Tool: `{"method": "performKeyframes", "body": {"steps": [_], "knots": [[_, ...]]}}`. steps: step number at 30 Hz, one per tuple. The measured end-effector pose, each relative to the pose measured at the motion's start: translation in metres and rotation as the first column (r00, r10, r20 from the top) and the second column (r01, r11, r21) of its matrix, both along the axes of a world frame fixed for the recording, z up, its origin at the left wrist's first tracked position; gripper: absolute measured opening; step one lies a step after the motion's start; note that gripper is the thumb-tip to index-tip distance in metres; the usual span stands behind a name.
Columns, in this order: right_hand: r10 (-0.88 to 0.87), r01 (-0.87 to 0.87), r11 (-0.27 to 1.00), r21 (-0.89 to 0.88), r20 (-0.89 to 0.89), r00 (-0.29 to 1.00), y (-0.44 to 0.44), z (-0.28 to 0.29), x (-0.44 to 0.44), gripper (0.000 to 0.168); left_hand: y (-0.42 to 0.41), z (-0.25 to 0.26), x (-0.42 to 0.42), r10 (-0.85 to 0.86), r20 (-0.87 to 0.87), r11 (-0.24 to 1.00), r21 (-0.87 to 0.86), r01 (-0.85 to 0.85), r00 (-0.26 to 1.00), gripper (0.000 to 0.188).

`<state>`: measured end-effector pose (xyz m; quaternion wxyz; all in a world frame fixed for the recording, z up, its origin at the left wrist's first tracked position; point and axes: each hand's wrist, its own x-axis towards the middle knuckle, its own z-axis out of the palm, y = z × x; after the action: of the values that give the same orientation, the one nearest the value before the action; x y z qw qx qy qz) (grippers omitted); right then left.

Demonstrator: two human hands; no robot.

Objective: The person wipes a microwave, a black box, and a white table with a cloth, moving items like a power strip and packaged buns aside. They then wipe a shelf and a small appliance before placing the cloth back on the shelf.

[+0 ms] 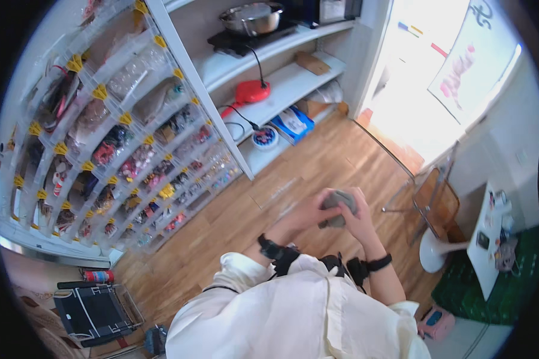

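Observation:
Both of my hands are raised in front of my body, above the wood floor. A small grey-green bundle (340, 201), which looks like crumpled cloth, is between them. My left hand (321, 210) grips its left side, slightly blurred. On the other side my right hand (358, 212) has its thumb across the front and its fingers behind. What the hidden fingers touch at the back cannot be told. Black straps with small devices sit on both wrists.
Clear stacked drawers (117, 148) fill the left. White shelves (274, 105) hold a steel bowl (254, 20) and a red corded appliance (251, 93). To the right are a bright doorway (413, 89), a folding chair (436, 202) and a white pedestal table (480, 264). A dark folding seat (92, 314) stands lower left.

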<state>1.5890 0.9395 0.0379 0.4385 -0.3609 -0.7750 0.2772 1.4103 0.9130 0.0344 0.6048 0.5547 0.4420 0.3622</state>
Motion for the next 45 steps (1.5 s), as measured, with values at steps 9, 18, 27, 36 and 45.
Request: {"method": "performKeyframes", "body": {"steps": [9, 18, 27, 36, 45], "knots": [[0.022, -0.284, 0.764, -0.579, -0.416, 0.909, 0.172, -0.018, 0.058, 0.033, 0.2, -0.014, 0.041, 0.131, -0.357, 0.966, 0.254, -0.038, 0.925, 0.019], [0.372, -0.569, 0.579, -0.584, -0.432, 0.822, 0.344, -0.028, -0.001, 0.042, 0.296, -0.01, 0.035, 0.574, -0.282, 0.819, 0.208, -0.535, 0.769, 0.031], [0.402, -0.529, -0.099, -0.843, -0.52, 0.753, 0.392, -0.041, -0.099, 0.034, 0.272, 0.005, -0.074, 0.724, -0.515, 0.631, 0.223, -0.744, 0.459, 0.038], [0.407, -0.533, 0.772, -0.347, -0.375, 0.833, 0.393, 0.032, -0.248, 0.042, 0.201, -0.014, -0.215, 0.987, -0.161, 0.105, 0.499, -0.86, 0.027, 0.034], [-0.011, -0.207, 0.855, 0.475, 0.417, 0.909, 0.382, -0.002, -0.471, 0.053, 0.147, 0.024, -0.34, 0.976, 0.128, -0.219, 0.596, -0.773, -0.178, 0.024]]}}
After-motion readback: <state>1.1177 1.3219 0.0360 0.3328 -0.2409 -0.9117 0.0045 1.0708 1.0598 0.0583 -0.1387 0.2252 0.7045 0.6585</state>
